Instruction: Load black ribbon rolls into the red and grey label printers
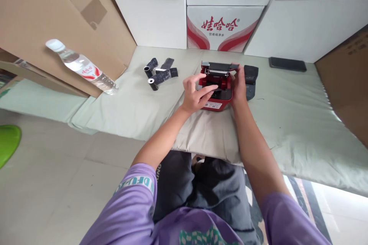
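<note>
A small red device [220, 84] with an open lid sits on a beige cushion [207, 138] in front of me. My left hand [197, 92] rests on its left side, with fingers reaching into the open compartment. My right hand [239, 86] grips the device's right side and steadies it. A dark grey part [250, 77] lies just right of the device, behind my right hand. Two black rolls [156, 72] with loose strips lie on the pale green cloth [138, 103] to the left.
A clear water bottle [82, 67] leans on a cardboard box [51, 15] at left. White cartons [224, 26] line the back. A black phone [287, 64] lies at back right, more cardboard [347, 80] at far right. A green object [7, 141] is on the floor at left.
</note>
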### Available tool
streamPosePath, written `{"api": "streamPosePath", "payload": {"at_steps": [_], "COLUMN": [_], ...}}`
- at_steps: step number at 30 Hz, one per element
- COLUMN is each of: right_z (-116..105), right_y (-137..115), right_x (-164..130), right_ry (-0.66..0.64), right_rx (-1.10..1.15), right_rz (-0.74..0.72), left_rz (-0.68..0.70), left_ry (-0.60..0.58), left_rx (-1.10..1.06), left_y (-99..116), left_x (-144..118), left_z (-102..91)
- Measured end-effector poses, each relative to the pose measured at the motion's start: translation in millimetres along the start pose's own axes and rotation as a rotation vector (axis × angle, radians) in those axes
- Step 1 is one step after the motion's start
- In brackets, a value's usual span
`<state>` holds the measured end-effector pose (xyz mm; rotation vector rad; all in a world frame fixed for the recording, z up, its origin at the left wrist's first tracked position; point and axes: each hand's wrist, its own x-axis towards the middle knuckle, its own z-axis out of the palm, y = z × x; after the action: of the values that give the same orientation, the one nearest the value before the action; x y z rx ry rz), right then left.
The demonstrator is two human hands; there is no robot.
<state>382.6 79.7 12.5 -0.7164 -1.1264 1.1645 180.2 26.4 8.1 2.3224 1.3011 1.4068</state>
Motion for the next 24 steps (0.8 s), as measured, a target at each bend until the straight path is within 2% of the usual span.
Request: {"api": "streamPosePath", "payload": {"at_steps": [5, 8, 13, 18, 21, 24], "right_z": [-3.4, -6.8, -8.0, -6.5, -6.7, -8.0], "right_y": [4.2, 7.7, 15.1, 20.4, 21.8, 23.0], "right_x": [0.0, 0.8, 1.3, 0.6, -0.4, -0.5], "right_ry": [0.119, 0.118, 0.122, 0.11, 0.102, 0.091], "right_rx": [0.002, -0.041, 0.047, 0.065, 0.064, 0.094], "right_rz": [-0.145, -0.128, -0.035, 0.012, 0.028, 0.042], "left_rz": [-0.066, -0.101, -0.191, -0.439, -0.503, -0.562], "left_ry": [0.038, 0.049, 0.2, 0.041, -0.044, -0.069], "left_rx": [-0.002, -0.035, -0.131, -0.48, -0.655, -0.743], "left_y": [8.0, 11.5, -3.2, -33.2, -43.4, -46.6], "left_x": [-0.6, -0.1, 8.8, 21.9, 26.8, 29.3], "left_z": [0.5, -0.9, 2.0, 19.9, 27.1, 28.4]}}
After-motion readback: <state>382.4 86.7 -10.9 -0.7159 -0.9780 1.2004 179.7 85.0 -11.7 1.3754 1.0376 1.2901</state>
